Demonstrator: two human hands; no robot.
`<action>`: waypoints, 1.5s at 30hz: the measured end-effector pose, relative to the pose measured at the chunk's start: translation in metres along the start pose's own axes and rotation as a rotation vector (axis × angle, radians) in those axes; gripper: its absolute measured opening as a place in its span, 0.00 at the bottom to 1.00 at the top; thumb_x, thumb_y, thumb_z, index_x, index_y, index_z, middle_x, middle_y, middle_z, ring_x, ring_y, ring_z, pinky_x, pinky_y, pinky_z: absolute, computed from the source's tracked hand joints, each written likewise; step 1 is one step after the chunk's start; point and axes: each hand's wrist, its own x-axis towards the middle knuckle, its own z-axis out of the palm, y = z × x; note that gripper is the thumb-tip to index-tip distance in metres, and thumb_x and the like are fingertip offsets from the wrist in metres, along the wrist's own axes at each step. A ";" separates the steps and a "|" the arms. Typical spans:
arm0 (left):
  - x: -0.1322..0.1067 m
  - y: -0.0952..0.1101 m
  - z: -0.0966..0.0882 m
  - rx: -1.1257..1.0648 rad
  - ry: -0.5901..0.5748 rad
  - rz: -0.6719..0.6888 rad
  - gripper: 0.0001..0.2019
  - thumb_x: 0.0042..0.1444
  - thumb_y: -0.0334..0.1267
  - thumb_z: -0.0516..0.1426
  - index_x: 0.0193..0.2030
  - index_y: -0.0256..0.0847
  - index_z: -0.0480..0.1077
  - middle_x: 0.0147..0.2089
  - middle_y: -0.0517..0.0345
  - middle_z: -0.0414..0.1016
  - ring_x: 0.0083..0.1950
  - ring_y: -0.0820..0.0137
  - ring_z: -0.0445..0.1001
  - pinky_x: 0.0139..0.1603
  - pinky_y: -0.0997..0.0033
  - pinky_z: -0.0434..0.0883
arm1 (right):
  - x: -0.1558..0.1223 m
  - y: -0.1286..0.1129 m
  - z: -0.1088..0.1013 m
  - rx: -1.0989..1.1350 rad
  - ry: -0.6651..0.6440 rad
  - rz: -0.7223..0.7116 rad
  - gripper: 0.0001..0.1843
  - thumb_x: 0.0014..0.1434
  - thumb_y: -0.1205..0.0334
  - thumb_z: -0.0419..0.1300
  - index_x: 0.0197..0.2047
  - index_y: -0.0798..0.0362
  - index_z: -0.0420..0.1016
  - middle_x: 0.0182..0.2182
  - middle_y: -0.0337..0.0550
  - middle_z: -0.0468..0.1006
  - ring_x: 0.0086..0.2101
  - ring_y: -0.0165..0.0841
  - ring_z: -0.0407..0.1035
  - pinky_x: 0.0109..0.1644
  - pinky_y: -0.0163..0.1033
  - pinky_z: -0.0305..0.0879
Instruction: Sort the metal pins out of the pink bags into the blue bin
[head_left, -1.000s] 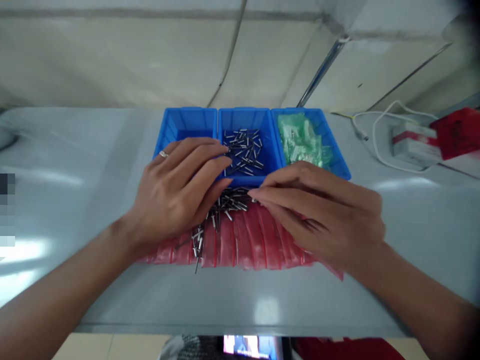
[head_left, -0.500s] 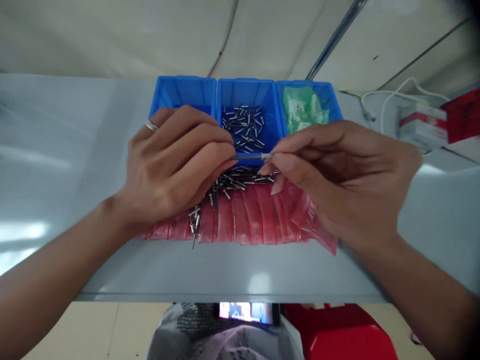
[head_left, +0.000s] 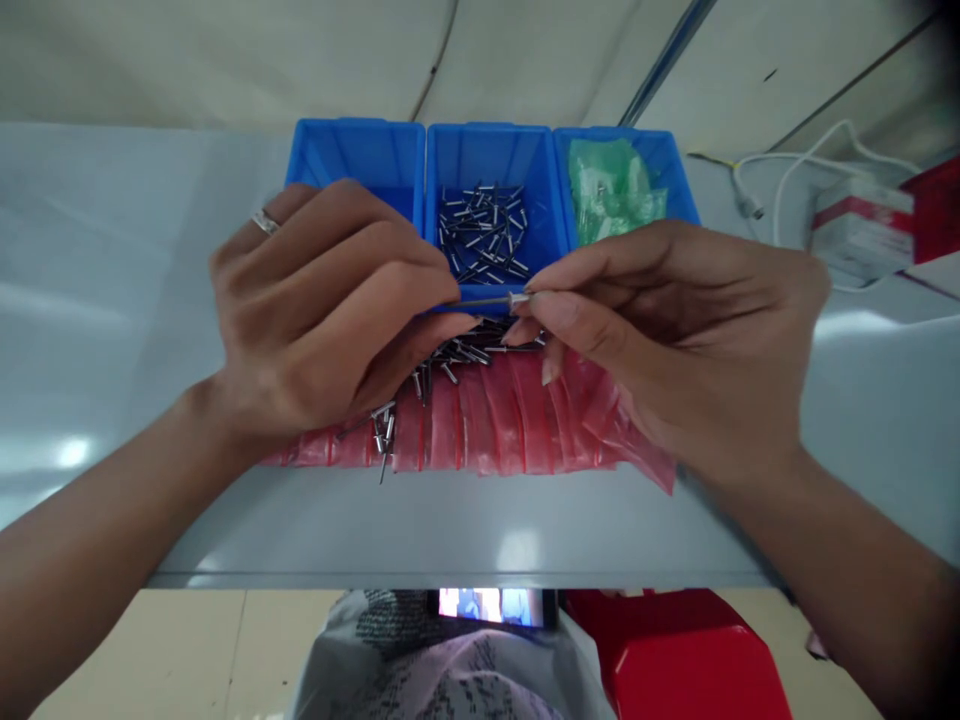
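Observation:
My left hand (head_left: 322, 310), with a ring on one finger, and my right hand (head_left: 675, 330) meet above a row of red plastic bags (head_left: 510, 425). Between their fingertips they pinch one thin metal rivet (head_left: 487, 300), held level; the right fingers are at its head, the left fingers at its stem. A loose heap of metal rivets (head_left: 450, 365) lies on the red bags just under the hands. Behind stand three blue bins: the left bin (head_left: 352, 160), the middle bin (head_left: 491, 165) with more rivets, the right bin (head_left: 660, 165) with green bags (head_left: 611, 190).
All of this rests on a grey table (head_left: 112, 330) whose near edge runs below the red bags. A white cable (head_left: 795, 190) and a white-and-red box (head_left: 862, 225) lie at the far right. A red stool (head_left: 682, 655) and a phone screen (head_left: 491, 605) show below the table edge.
Both hands rose from the rivet heap. The right hand picked up one rivet and the left hand took its other end. The view shifted, so the bins sit higher in the picture.

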 end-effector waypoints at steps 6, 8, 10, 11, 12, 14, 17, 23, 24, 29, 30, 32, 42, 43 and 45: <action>-0.003 0.005 -0.007 -0.021 -0.061 -0.035 0.26 0.66 0.39 0.60 0.69 0.68 0.71 0.35 0.57 0.82 0.44 0.52 0.82 0.36 0.39 0.74 | 0.004 0.000 -0.002 0.044 -0.119 0.047 0.09 0.62 0.75 0.76 0.41 0.52 0.90 0.29 0.32 0.88 0.25 0.25 0.80 0.34 0.29 0.85; -0.005 0.005 -0.009 -0.020 -0.067 -0.083 0.31 0.65 0.40 0.58 0.73 0.74 0.68 0.31 0.58 0.79 0.43 0.50 0.82 0.35 0.38 0.73 | 0.006 0.004 -0.004 0.072 -0.080 0.047 0.09 0.63 0.75 0.76 0.43 0.52 0.91 0.30 0.34 0.88 0.24 0.26 0.79 0.28 0.31 0.81; -0.008 0.006 -0.010 -0.006 -0.059 -0.127 0.31 0.66 0.40 0.57 0.73 0.74 0.68 0.30 0.57 0.78 0.42 0.50 0.82 0.35 0.37 0.72 | 0.008 0.007 -0.007 0.116 -0.018 0.056 0.10 0.66 0.73 0.73 0.48 0.51 0.91 0.38 0.39 0.91 0.28 0.29 0.82 0.23 0.32 0.75; -0.010 0.006 -0.011 0.006 -0.056 -0.144 0.29 0.66 0.41 0.56 0.71 0.73 0.70 0.30 0.56 0.78 0.43 0.49 0.82 0.35 0.38 0.71 | 0.009 0.008 -0.008 0.133 0.007 0.068 0.12 0.68 0.72 0.72 0.51 0.49 0.91 0.43 0.40 0.92 0.30 0.29 0.83 0.22 0.32 0.73; -0.011 0.005 -0.011 0.019 -0.059 -0.152 0.25 0.66 0.42 0.56 0.68 0.71 0.73 0.31 0.55 0.78 0.43 0.50 0.81 0.35 0.39 0.70 | 0.009 0.008 -0.010 0.134 0.021 0.064 0.14 0.69 0.71 0.70 0.54 0.48 0.90 0.48 0.40 0.92 0.32 0.30 0.83 0.21 0.32 0.72; -0.011 0.003 -0.011 0.027 -0.040 -0.123 0.14 0.67 0.44 0.59 0.55 0.67 0.78 0.30 0.54 0.77 0.41 0.51 0.80 0.32 0.43 0.68 | 0.009 0.006 -0.013 0.039 0.029 0.006 0.16 0.71 0.71 0.68 0.56 0.45 0.89 0.49 0.37 0.92 0.33 0.29 0.83 0.26 0.34 0.75; -0.011 -0.002 -0.008 0.039 0.021 -0.065 0.03 0.66 0.46 0.62 0.38 0.60 0.75 0.29 0.56 0.74 0.38 0.57 0.78 0.28 0.49 0.66 | 0.005 0.004 -0.017 -0.470 -0.145 -0.298 0.13 0.74 0.70 0.65 0.54 0.44 0.88 0.45 0.34 0.91 0.36 0.30 0.83 0.37 0.39 0.79; -0.009 -0.005 -0.007 0.105 -0.009 0.050 0.08 0.62 0.39 0.64 0.36 0.53 0.68 0.31 0.56 0.75 0.38 0.59 0.79 0.29 0.52 0.67 | -0.003 0.014 -0.019 -1.202 -0.602 -0.816 0.16 0.78 0.73 0.57 0.58 0.52 0.84 0.49 0.42 0.90 0.43 0.36 0.82 0.33 0.45 0.68; -0.009 -0.006 -0.007 0.117 0.008 0.064 0.09 0.61 0.38 0.65 0.36 0.51 0.67 0.31 0.57 0.75 0.38 0.61 0.79 0.29 0.55 0.66 | -0.003 0.015 -0.019 -1.208 -0.617 -0.799 0.16 0.78 0.74 0.57 0.60 0.54 0.83 0.50 0.44 0.90 0.45 0.36 0.82 0.35 0.45 0.68; -0.007 -0.010 -0.004 0.148 0.039 0.110 0.12 0.60 0.39 0.66 0.34 0.48 0.65 0.30 0.60 0.75 0.36 0.64 0.79 0.29 0.59 0.66 | -0.002 0.016 -0.021 -1.197 -0.588 -0.788 0.15 0.78 0.73 0.57 0.57 0.56 0.84 0.48 0.44 0.89 0.44 0.35 0.80 0.35 0.44 0.66; -0.007 -0.011 -0.003 0.146 0.041 0.115 0.12 0.60 0.39 0.66 0.34 0.48 0.65 0.30 0.60 0.75 0.36 0.64 0.78 0.28 0.60 0.66 | -0.001 0.017 -0.021 -1.193 -0.580 -0.792 0.15 0.79 0.73 0.56 0.56 0.55 0.84 0.47 0.44 0.89 0.44 0.35 0.80 0.35 0.44 0.66; -0.008 -0.011 -0.003 0.134 0.063 0.118 0.11 0.59 0.39 0.66 0.34 0.49 0.67 0.29 0.60 0.74 0.35 0.62 0.78 0.27 0.59 0.65 | -0.001 0.018 -0.020 -1.185 -0.550 -0.796 0.14 0.78 0.73 0.57 0.54 0.54 0.85 0.46 0.41 0.89 0.43 0.34 0.80 0.34 0.43 0.65; -0.012 0.001 -0.018 0.071 -0.097 -0.028 0.21 0.64 0.47 0.61 0.63 0.60 0.77 0.36 0.53 0.83 0.44 0.50 0.83 0.33 0.40 0.71 | -0.005 0.014 -0.019 -0.959 -0.336 -0.695 0.10 0.75 0.72 0.63 0.55 0.53 0.83 0.48 0.44 0.89 0.45 0.34 0.84 0.42 0.39 0.78; -0.011 0.002 -0.018 0.066 -0.102 -0.029 0.21 0.64 0.47 0.62 0.63 0.61 0.77 0.37 0.53 0.84 0.44 0.51 0.84 0.33 0.39 0.72 | -0.004 0.012 -0.020 -0.949 -0.336 -0.693 0.10 0.75 0.73 0.64 0.54 0.53 0.83 0.48 0.44 0.89 0.46 0.34 0.85 0.43 0.38 0.79; -0.009 0.001 -0.015 0.056 -0.109 -0.043 0.19 0.65 0.47 0.63 0.62 0.65 0.76 0.39 0.56 0.85 0.45 0.51 0.85 0.33 0.38 0.75 | -0.002 0.007 -0.019 -0.888 -0.317 -0.664 0.11 0.73 0.75 0.64 0.53 0.52 0.84 0.47 0.43 0.90 0.45 0.32 0.86 0.45 0.37 0.80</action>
